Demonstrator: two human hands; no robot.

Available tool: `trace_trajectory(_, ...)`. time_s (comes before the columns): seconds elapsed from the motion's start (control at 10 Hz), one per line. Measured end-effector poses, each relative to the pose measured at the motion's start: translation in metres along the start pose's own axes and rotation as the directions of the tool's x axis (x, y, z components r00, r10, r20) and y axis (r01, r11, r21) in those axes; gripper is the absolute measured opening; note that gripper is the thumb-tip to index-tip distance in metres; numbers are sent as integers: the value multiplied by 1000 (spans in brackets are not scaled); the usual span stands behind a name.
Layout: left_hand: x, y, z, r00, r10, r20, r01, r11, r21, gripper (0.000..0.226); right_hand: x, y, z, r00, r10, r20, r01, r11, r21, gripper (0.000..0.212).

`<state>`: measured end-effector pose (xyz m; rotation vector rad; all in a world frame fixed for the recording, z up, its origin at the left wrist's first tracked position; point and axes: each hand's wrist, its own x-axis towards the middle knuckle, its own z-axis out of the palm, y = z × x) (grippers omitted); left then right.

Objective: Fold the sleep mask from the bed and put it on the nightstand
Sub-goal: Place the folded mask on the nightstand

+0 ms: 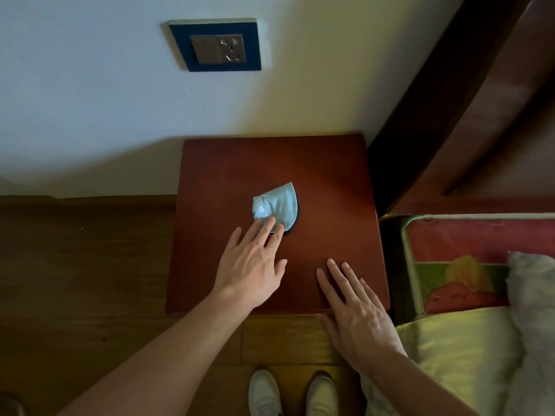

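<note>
Folded light-blue sleep mask (276, 207) lies near the middle of the reddish-brown nightstand (330, 181), a dark edge showing along its right and lower rim and pale lettering on its left part. It sits just beyond the left hand (252, 265), whose outstretched fingertips (271, 221) rest on the mask's near corner; the fingers are loosely spread and flat, gripping nothing. The right hand (354, 313) is well apart from the mask, to its lower right, over the nightstand's front right corner; its fingers are extended and slightly fanned, palm down, and whether it touches the wood cannot be told. A blue-framed wall socket (217, 46) is on the wall above. At right is the bed (462, 349) with yellow bedding. White shoes (292, 394) stand on the wooden floor (75, 265) below.
</note>
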<state>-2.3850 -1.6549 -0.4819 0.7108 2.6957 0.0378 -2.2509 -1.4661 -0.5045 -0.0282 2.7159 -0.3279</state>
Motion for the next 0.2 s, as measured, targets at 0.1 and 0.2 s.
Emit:
trace_trajectory(0.1, -8, 2, -11, 1000, 5, -6, -5, 1000, -28, 68, 6, 3, -7, 994, -14, 110, 11, 1000, 26, 76)
trace_trajectory(0.2, -26, 6, -38, 998, 17, -56, -19, 999, -30, 66, 6, 1, -35, 973, 4, 230, -11, 1000, 29, 76)
